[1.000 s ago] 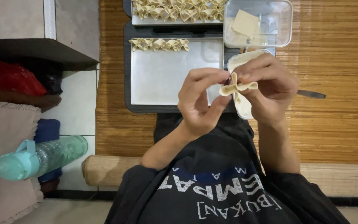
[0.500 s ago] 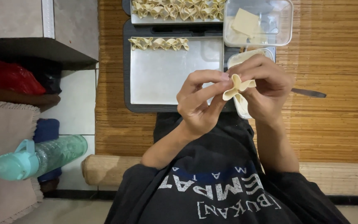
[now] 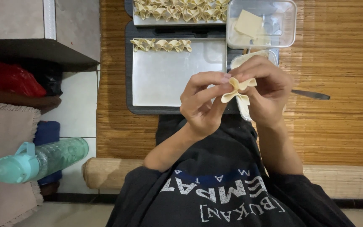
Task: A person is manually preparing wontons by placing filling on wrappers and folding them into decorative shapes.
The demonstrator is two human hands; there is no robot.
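Note:
A pale folded dumpling wrapper [image 3: 237, 91] is pinched between both my hands above my lap. My left hand [image 3: 202, 103] grips its left side with thumb and forefinger. My right hand [image 3: 263, 90] holds its right side, fingers curled over the top. Below the hands lies a metal tray [image 3: 169, 80] with a row of several folded dumplings [image 3: 161, 44] along its far edge. A second tray [image 3: 177, 19] farther away is filled with folded dumplings [image 3: 177, 10].
A clear plastic box [image 3: 261, 23] holds square wrappers [image 3: 248, 23]. Another container [image 3: 242, 63] sits partly hidden behind my right hand. A utensil handle [image 3: 311, 94] lies on the bamboo mat [image 3: 337, 84]. At the left are a teal water bottle [image 3: 38, 159] and a dark shelf [image 3: 38, 52].
The dumpling wrapper has been folded further between my fingers and now sits slightly higher and more to the right. Both hands stay close together.

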